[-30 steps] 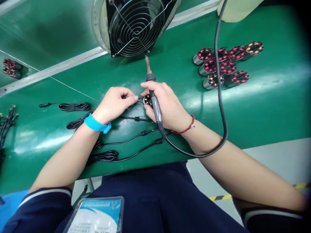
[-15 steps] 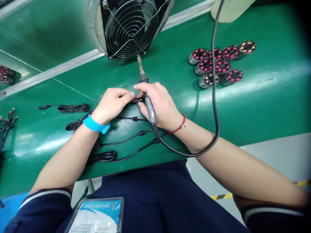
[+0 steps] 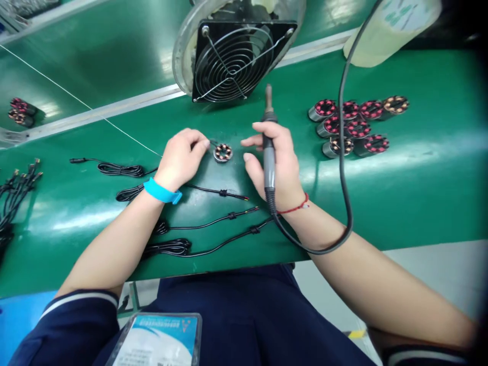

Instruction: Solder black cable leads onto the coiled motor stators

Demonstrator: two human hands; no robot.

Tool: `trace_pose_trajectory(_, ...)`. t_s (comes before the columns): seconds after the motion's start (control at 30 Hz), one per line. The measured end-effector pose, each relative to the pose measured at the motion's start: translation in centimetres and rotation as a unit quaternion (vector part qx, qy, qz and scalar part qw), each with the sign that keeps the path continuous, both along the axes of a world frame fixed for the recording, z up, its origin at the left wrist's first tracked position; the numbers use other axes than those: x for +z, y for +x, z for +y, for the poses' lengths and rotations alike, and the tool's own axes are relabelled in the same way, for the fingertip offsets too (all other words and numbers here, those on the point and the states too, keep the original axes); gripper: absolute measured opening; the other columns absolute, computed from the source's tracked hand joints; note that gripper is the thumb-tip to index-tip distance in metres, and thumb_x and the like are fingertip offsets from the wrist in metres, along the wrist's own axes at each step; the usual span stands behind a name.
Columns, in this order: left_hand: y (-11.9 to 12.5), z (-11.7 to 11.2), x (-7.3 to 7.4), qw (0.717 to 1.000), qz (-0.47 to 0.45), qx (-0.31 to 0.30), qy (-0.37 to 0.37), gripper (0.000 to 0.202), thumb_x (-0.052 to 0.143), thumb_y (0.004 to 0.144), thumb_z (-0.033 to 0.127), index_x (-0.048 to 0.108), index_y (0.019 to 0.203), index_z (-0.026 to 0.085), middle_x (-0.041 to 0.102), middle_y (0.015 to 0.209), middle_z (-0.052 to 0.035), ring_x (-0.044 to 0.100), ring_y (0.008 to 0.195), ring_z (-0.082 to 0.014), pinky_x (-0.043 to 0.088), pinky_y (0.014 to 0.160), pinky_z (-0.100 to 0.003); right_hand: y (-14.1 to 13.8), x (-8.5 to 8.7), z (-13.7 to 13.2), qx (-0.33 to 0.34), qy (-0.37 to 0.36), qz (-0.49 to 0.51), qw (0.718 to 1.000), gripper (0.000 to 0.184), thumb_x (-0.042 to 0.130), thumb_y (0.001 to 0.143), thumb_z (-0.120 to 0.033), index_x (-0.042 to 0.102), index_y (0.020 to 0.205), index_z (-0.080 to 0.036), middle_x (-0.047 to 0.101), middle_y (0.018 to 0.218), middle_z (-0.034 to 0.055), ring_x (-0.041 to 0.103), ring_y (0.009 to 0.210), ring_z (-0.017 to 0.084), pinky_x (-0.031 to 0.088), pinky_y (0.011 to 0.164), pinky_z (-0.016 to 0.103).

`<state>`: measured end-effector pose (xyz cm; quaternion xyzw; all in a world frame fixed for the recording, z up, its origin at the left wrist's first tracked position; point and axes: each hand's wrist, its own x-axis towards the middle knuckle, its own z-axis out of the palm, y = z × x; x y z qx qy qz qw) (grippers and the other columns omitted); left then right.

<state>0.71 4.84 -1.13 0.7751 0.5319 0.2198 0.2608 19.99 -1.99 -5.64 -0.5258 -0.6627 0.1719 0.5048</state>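
A small round motor stator (image 3: 222,152) with copper-coloured windings lies on the green bench. My left hand (image 3: 182,156), with a blue wrist strap, pinches thumb and forefinger at a thin black wire (image 3: 214,143) beside the stator; the exact grip is partly hidden. To the right, my right hand (image 3: 284,160) holds a soldering iron (image 3: 269,165) with a grey handle, tip pointing away from me. Its thumb and fingertips are spread, apart from the stator. Several black cables (image 3: 213,223) with bared ends lie below my hands.
A fan with a wire guard (image 3: 231,72) stands at the back. Several metal cylinders with red or copper windings (image 3: 357,128) stand at the right. The iron's cord (image 3: 345,168) loops over my right forearm. More cable ends (image 3: 19,193) lie far left; a pale container (image 3: 385,40) stands back right.
My right hand has moved right with the soldering iron, away from the stator, and its fingers have parted. The stator now shows on the bench. The camera view has shifted slightly.
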Motion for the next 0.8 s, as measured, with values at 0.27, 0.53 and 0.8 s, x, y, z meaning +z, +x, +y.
trace_pose_trajectory(0.27, -3.2, 3.0, -1.9, 0.966, -0.053, 0.222, 0.123, 0.024, 0.049, 0.096, 0.046, 0.055, 0.102, 0.023, 0.06, 0.094, -0.0059, 0.054, 0.104, -0.0239, 0.036, 0.103, -0.047, 0.5, 0.1, -0.5, 0.003, 0.027, 0.037, 0.999, 0.048, 0.058, 0.082, -0.019, 0.051, 0.127, -0.035, 0.07, 0.099, 0.0028, 0.066, 0.092, 0.024, 0.054, 0.088, 0.05)
trace_pose_trajectory(0.53, -5.4, 5.1, -2.6, 0.968, -0.118, 0.218, 0.023, 0.032, 0.044, 0.076, 0.009, 0.048, 0.105, 0.022, 0.06, 0.109, -0.0085, 0.059, 0.103, -0.0197, 0.049, 0.091, -0.035, 0.7, 0.5, -0.6, 0.011, 0.029, 0.028, 0.999, 0.05, 0.06, 0.081, -0.016, 0.053, 0.127, -0.033, 0.071, 0.098, 0.0029, 0.066, 0.088, 0.024, 0.055, 0.086, 0.049)
trace_pose_trajectory(0.8, -6.9, 4.6, 0.8, 0.968, 0.136, 0.208, -0.04, 0.059, 0.05, 0.065, 0.005, 0.056, 0.123, 0.015, 0.055, 0.134, -0.0169, 0.048, 0.128, -0.0353, 0.038, 0.11, -0.055, 1.1, 0.9, -0.7, 0.003, 0.004, 0.015, 1.0, 0.049, 0.058, 0.083, -0.012, 0.052, 0.127, -0.032, 0.071, 0.098, 0.0024, 0.067, 0.094, 0.023, 0.055, 0.089, 0.047)
